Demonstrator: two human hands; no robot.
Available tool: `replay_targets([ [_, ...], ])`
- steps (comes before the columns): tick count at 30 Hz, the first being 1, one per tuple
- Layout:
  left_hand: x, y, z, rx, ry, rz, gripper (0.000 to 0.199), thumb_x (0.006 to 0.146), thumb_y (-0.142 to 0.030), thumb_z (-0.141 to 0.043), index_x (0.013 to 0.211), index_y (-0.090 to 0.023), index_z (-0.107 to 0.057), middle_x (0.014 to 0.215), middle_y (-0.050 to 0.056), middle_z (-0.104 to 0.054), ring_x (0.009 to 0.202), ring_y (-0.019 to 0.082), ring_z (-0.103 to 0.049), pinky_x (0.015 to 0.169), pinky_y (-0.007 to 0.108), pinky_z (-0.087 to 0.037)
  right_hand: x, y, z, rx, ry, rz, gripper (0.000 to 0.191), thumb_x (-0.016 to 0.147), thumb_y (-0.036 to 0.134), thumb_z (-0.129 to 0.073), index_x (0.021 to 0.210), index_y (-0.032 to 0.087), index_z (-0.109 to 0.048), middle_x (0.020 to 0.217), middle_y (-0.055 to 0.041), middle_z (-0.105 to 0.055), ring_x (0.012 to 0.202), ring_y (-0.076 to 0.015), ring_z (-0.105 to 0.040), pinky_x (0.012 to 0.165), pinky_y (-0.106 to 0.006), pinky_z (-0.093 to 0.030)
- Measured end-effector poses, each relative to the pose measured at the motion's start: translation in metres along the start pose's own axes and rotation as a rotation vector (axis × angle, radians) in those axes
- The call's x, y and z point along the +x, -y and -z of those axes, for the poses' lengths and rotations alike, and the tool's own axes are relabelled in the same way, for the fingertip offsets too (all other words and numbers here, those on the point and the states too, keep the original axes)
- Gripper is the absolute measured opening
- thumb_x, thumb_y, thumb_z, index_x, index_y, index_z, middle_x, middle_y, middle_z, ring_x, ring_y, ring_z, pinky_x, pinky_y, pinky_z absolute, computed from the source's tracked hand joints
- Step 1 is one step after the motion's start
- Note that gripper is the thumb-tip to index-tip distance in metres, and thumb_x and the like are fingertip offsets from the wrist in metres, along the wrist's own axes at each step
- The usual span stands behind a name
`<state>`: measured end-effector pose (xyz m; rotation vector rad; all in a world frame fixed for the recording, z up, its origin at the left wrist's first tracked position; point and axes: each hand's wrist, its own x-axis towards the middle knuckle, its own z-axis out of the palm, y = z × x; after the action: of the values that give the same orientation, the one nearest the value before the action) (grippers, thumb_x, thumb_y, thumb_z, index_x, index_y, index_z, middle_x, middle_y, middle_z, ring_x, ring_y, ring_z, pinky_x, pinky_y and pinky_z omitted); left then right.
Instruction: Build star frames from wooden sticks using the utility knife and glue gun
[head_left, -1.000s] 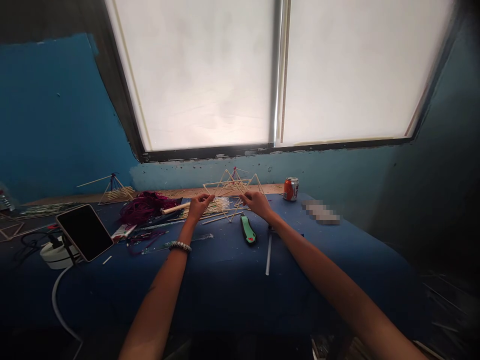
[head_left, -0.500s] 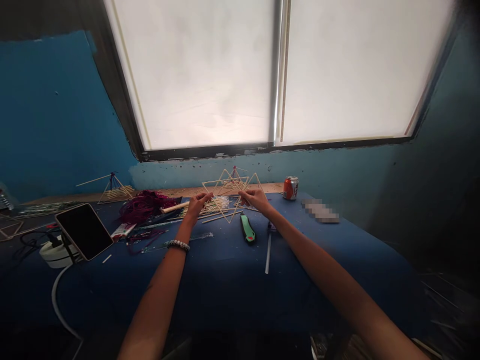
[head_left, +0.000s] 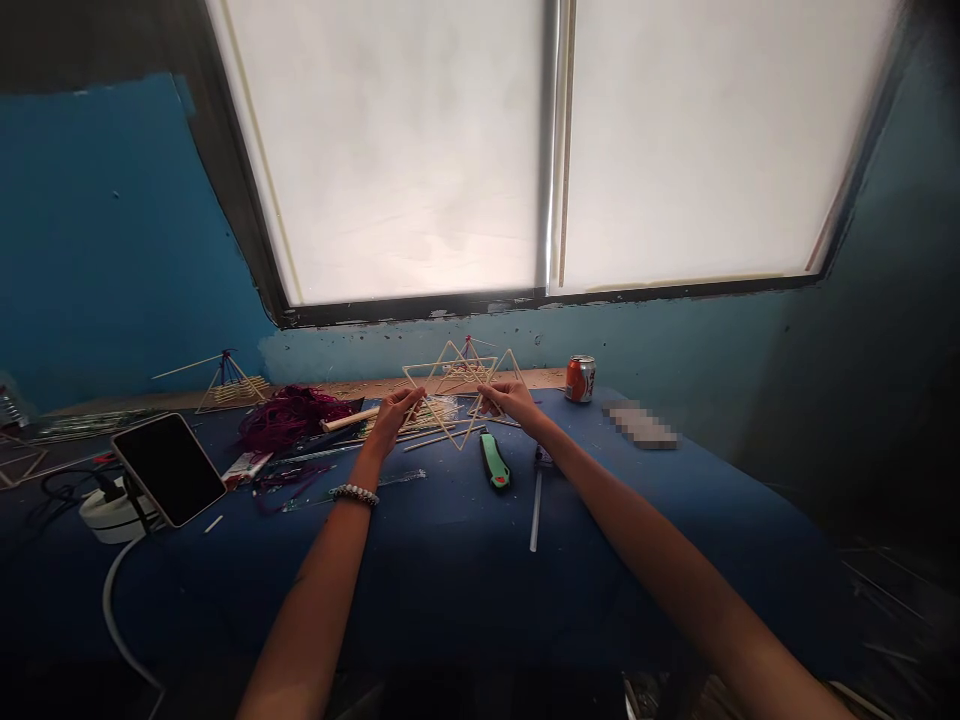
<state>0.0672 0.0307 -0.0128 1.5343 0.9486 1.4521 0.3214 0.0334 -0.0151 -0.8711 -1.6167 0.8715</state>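
Note:
Between my hands, above the blue table [head_left: 450, 540], is a frame of thin pale sticks [head_left: 460, 444] joined into triangles. My left hand [head_left: 397, 412] pinches its left side, and my right hand [head_left: 511, 402] pinches its right side. A green and black cutter [head_left: 495, 462] lies on the table just below the frame. Behind my hands are a bundle of loose sticks [head_left: 349, 418] and a small stick pyramid with a red tip [head_left: 469, 350]. To the right of the cutter lies a clear glue stick or rod [head_left: 535, 512].
Purple string [head_left: 296, 415] is heaped left of my left hand. Farther left are a propped phone [head_left: 169, 470], a white power strip [head_left: 112, 512] with a cable, and another stick pyramid [head_left: 229, 385]. A soda can [head_left: 580, 379] and a blurred flat object [head_left: 642, 425] lie to the right.

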Motion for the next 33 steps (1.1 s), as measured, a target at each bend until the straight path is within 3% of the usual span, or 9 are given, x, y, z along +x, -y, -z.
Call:
replay_targets([
  [17,-0.002,-0.002,0.000,-0.009,-0.007,-0.002,0.046,0.064,-0.061,-0.082,0.073,-0.016,-0.072,0.060,-0.002,-0.050,0.056,0.010,-0.046,0.055,0.026,-0.039,0.001,-0.002,0.001,-0.057,0.004,0.032,0.056,0.073,0.071,-0.068,0.058,0.017,-0.064,0.060,-0.0069,-0.068,0.046,-0.0107,-0.048,0.047,-0.025,-0.038],
  [26,0.005,0.007,0.002,0.051,-0.059,0.008,0.050,0.060,-0.063,-0.082,0.075,-0.016,-0.074,0.064,0.000,-0.054,0.057,0.010,-0.045,0.051,0.023,-0.036,0.003,-0.002,0.000,-0.070,0.013,0.027,0.059,0.074,0.073,-0.063,0.056,0.018,-0.062,0.058,-0.0060,-0.065,0.046,-0.0102,-0.045,0.048,-0.025,-0.036],
  [33,0.005,0.009,0.002,0.154,-0.110,-0.075,0.051,0.064,-0.065,-0.078,0.075,-0.016,-0.074,0.065,0.000,-0.057,0.053,0.010,-0.042,0.049,0.025,-0.029,0.001,-0.002,-0.001,-0.019,0.016,0.022,0.056,0.073,0.072,-0.067,0.060,0.017,-0.065,0.061,-0.0063,-0.068,0.048,-0.0106,-0.047,0.047,-0.025,-0.036],
])
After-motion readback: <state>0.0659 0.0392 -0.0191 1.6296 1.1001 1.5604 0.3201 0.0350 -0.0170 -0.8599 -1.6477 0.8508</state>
